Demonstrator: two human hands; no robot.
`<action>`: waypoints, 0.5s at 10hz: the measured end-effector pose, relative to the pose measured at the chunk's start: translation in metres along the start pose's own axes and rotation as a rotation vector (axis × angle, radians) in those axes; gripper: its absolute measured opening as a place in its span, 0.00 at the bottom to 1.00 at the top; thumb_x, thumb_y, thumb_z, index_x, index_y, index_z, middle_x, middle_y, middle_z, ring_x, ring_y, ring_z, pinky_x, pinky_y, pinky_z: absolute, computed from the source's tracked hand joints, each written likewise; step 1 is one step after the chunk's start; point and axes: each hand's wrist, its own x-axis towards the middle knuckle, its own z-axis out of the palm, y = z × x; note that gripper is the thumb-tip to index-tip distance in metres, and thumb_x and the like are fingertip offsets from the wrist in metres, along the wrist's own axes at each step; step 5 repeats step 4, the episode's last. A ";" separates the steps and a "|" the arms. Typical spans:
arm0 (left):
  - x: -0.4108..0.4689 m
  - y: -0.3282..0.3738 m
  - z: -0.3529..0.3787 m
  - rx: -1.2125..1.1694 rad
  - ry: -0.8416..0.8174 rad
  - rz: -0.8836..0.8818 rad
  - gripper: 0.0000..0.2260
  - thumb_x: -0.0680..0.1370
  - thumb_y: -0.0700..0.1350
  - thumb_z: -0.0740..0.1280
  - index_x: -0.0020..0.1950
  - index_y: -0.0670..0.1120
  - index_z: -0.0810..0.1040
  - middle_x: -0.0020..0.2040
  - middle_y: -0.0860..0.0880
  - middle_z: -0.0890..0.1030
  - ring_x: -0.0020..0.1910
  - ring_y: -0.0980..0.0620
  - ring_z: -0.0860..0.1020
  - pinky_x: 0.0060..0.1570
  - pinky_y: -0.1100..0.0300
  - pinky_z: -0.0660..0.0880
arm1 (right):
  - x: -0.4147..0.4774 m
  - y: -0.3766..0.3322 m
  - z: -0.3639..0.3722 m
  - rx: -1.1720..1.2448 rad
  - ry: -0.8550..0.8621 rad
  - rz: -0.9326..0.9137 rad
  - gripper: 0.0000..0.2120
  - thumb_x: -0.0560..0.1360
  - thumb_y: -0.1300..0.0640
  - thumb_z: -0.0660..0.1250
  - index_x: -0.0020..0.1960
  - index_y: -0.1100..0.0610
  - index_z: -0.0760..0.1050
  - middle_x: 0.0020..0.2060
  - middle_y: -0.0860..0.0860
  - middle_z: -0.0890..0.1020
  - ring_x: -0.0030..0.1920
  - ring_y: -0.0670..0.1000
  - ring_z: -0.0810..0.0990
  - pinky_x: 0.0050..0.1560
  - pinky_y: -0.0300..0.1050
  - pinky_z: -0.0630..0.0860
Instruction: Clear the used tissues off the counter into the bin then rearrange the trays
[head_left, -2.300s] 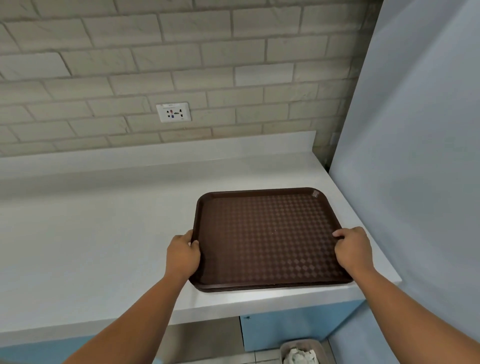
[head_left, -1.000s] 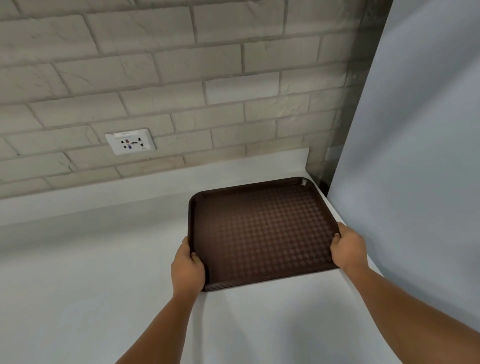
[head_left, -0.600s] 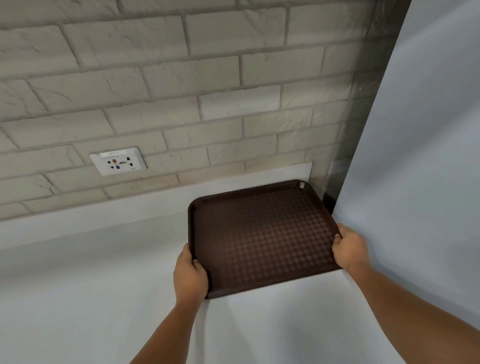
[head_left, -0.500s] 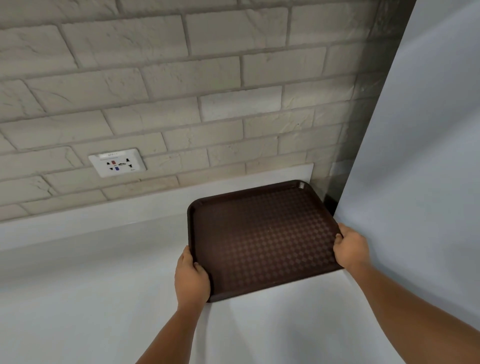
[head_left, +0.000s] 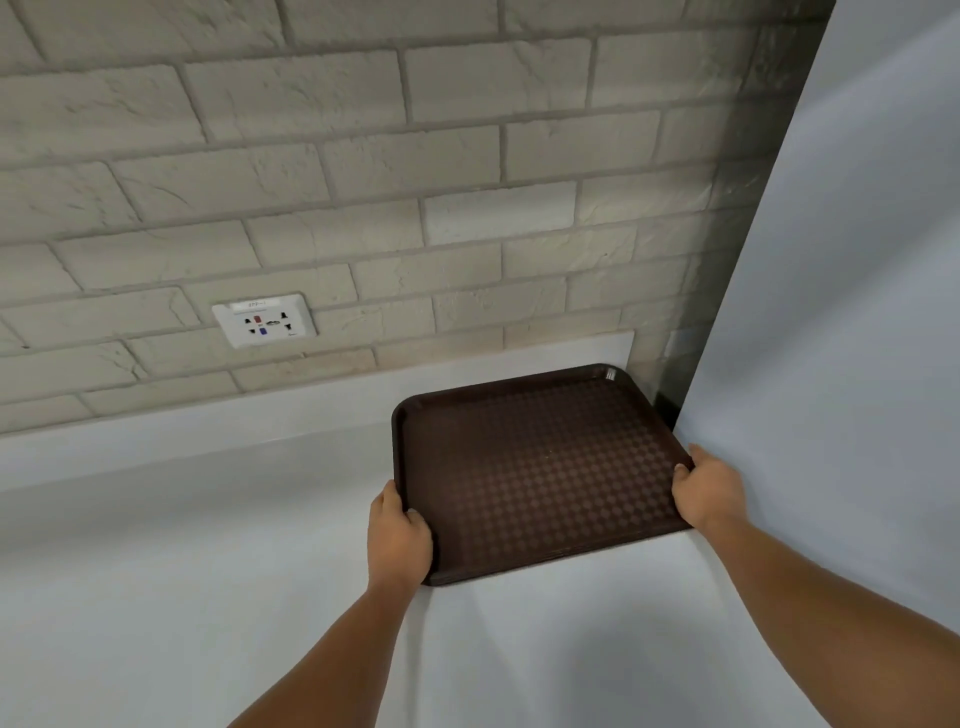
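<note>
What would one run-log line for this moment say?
left hand grips tray | right hand grips tray | tray on counter, back right, by brick wall

A smooth white counter (head_left: 156, 571) runs left to right, with a low white upstand (head_left: 208, 421) along its back edge. A dark brown tray (head_left: 540, 467) with a checkered surface lies flat on it in the far right corner, turned slightly askew to the counter's edges. The tray's far edge is close against the upstand; whether they touch is unclear. Its near edge looks layered, as if several trays are stacked.
</note>
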 end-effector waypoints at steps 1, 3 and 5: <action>-0.007 0.005 -0.014 0.083 -0.037 0.007 0.15 0.82 0.44 0.59 0.66 0.41 0.70 0.62 0.42 0.75 0.61 0.42 0.75 0.62 0.49 0.73 | -0.017 -0.004 -0.009 -0.051 0.070 -0.028 0.19 0.79 0.55 0.60 0.68 0.63 0.71 0.59 0.63 0.79 0.59 0.64 0.75 0.61 0.55 0.74; -0.047 0.020 -0.058 0.356 0.028 0.165 0.23 0.81 0.47 0.60 0.75 0.42 0.66 0.73 0.44 0.68 0.70 0.42 0.65 0.69 0.50 0.66 | -0.079 -0.018 -0.030 -0.093 0.177 -0.289 0.18 0.76 0.57 0.65 0.64 0.62 0.76 0.59 0.59 0.80 0.58 0.60 0.75 0.60 0.52 0.74; -0.074 0.033 -0.079 0.449 0.075 0.366 0.21 0.80 0.45 0.61 0.72 0.43 0.70 0.70 0.45 0.73 0.66 0.43 0.69 0.65 0.51 0.70 | -0.110 -0.025 -0.046 -0.029 0.162 -0.433 0.18 0.75 0.59 0.65 0.64 0.62 0.77 0.61 0.57 0.79 0.61 0.59 0.75 0.64 0.52 0.73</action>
